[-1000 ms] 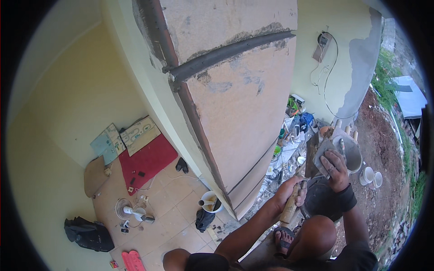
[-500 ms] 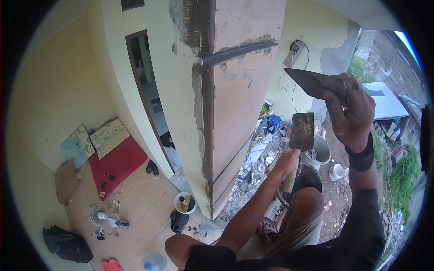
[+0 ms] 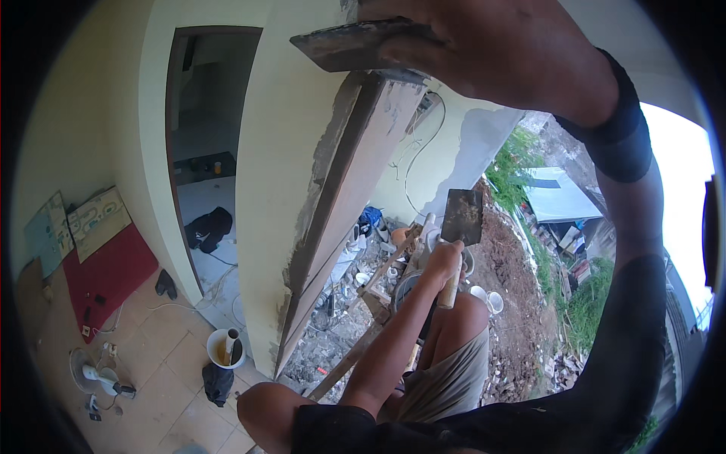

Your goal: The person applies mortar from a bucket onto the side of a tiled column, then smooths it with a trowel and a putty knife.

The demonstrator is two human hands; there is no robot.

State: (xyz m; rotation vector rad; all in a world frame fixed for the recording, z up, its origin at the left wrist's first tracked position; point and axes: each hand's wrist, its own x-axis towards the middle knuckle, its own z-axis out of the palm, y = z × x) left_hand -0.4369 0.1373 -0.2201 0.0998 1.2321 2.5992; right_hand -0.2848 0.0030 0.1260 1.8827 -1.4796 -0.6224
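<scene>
My right hand [image 3: 507, 57] is raised at the top, closed round a dark flat trowel [image 3: 340, 47]. Its blade lies at the corner of the wall column [image 3: 359, 181], just above a ledge; whether it touches is hard to tell. Fresh grey mortar [image 3: 321, 178] runs down the column's edge. Lower down, near my knee, my left hand [image 3: 442, 265] grips a square-bladed scraper [image 3: 463, 216] by its wooden handle, the blade pointing up. Dark smears mark that blade.
Rubble [image 3: 321, 340] and buckets [image 3: 486, 299] lie below, beside a wooden beam [image 3: 352, 359]. On the tiled floor at left stand a white pail [image 3: 219, 348], a fan [image 3: 94, 371] and a red cloth [image 3: 113, 272]. A doorway [image 3: 208, 113] opens behind the column.
My right hand has moved up and left with the trowel, from beside the column to its upper corner. The view has shifted; my left hand still holds the scraper.
</scene>
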